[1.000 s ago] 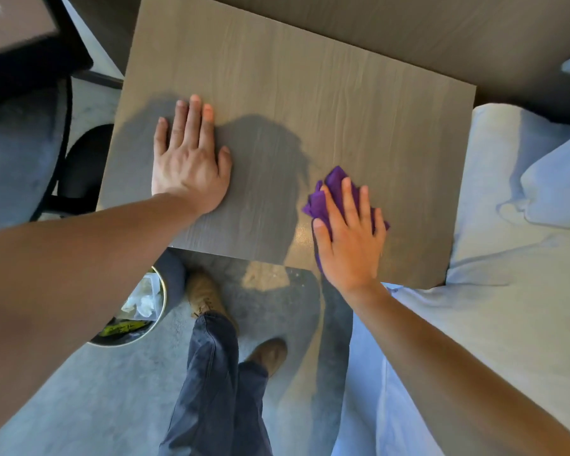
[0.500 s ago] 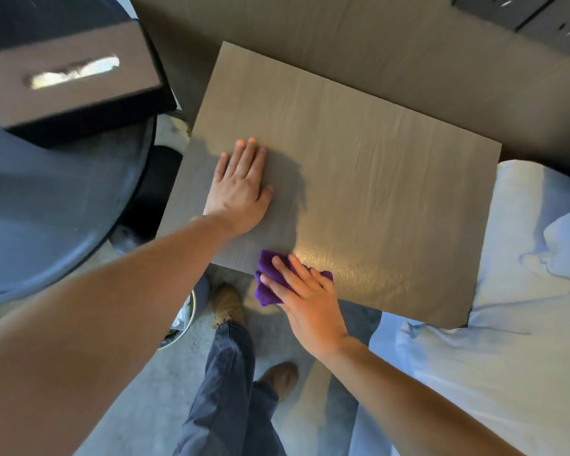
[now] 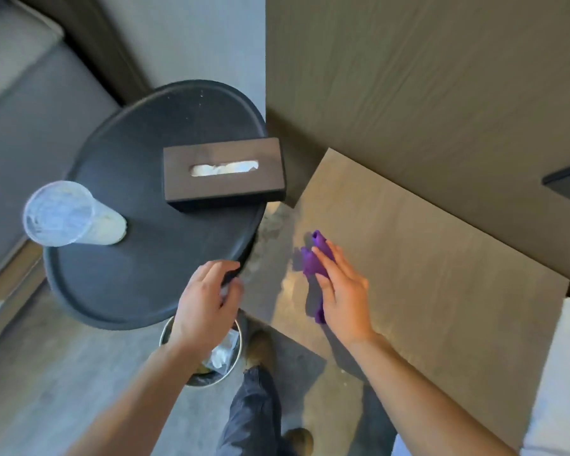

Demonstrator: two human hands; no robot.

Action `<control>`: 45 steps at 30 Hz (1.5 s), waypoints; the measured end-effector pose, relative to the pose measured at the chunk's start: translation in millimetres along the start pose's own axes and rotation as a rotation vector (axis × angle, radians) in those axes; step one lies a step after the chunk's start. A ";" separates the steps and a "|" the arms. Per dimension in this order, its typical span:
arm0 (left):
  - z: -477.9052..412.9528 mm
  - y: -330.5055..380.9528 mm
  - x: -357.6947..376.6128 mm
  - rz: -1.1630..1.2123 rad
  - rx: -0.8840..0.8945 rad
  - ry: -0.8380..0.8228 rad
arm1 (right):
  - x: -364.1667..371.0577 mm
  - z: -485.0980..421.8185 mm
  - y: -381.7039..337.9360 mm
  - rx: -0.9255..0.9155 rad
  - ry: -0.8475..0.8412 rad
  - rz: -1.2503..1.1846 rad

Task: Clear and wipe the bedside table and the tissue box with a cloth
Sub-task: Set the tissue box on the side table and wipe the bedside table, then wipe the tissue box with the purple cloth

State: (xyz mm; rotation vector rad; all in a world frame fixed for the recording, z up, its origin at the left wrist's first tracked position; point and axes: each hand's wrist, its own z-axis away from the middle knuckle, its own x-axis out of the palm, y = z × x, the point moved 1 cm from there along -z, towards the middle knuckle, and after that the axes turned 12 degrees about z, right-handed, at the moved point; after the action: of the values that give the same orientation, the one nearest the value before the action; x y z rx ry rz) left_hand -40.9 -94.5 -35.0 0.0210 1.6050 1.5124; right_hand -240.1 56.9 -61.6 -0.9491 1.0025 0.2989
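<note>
Bedside table (image 3: pixel 441 258): I see a grey wood-grain top, bare apart from my right hand and the cloth at its near left corner; it stands against a wood-panelled wall.
Cloth (image 3: pixel 311 261): purple, bunched, lying under my right palm and fingers, with folds showing beyond the fingertips and below the heel of the hand.
Right hand (image 3: pixel 341 291): fingers stretched out fairly flat and close together over the cloth; I cannot tell whether it presses the cloth onto the table or is lifted just above it.
Left hand (image 3: pixel 204 304): loosely curled at the near right rim of the round table, thumb and fingers partly closed; whether it grips the rim I cannot tell.
Round table (image 3: pixel 119 291): black, with a raised lip, just left of the bedside table.
Tissue box (image 3: pixel 224 174): dark brown, on the round table's right side, white tissue showing in the slot.
Plastic cup (image 3: pixel 69 217): clear, standing on the round table's left side.
Waste bin (image 3: pixel 211 357): metal-rimmed, on the floor below my left hand, crumpled white waste inside.
</note>
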 end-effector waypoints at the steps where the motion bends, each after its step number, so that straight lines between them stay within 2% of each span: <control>1: -9.3 1.4 -10.7 -0.032 0.027 0.044 | -6.1 -18.9 -7.5 0.012 0.011 -0.017; 5: -74.2 14.1 -46.8 -0.209 0.192 0.092 | -22.4 -98.0 -38.9 -0.040 0.119 -0.086; 9: -158.4 14.9 -66.3 -0.525 0.156 -0.114 | -31.4 -171.3 -70.3 -0.069 0.116 -0.171; 13: -209.5 -4.3 -69.4 -0.710 0.109 -0.312 | -28.6 -216.7 -91.7 -0.103 -0.003 -0.175; 17: -214.6 -14.5 -61.6 -0.663 0.179 -0.260 | -14.5 -228.7 -98.7 -0.131 -0.073 -0.178; 23: -211.7 -19.2 -53.7 -0.642 0.271 -0.144 | 8.1 -206.7 -93.0 -0.103 0.032 -0.191; 33: -211.0 -15.3 -53.4 -0.664 0.240 -0.121 | 9.9 -142.8 -69.7 -0.131 -0.065 -0.245; 36: -199.1 -12.8 -51.1 -0.648 0.182 -0.092 | -0.9 -134.9 -62.7 -0.128 -0.106 -0.285; 39: -169.5 -9.0 -38.4 -0.602 0.045 0.001 | -15.9 -143.6 -57.4 -0.085 -0.139 -0.344; 44: -125.3 20.0 6.3 -0.490 -0.489 0.255 | -26.7 -183.6 -76.4 0.021 -0.120 -0.520; 45: -120.8 25.0 12.5 -0.472 -0.552 0.281 | -23.8 -193.5 -81.3 0.035 -0.138 -0.528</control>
State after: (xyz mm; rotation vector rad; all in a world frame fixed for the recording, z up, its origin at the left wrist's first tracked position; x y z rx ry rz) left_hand -133.9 -176.3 -41.0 -0.8496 1.2244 1.5630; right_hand -315.7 -138.6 -36.2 -1.1066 0.5996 -0.0945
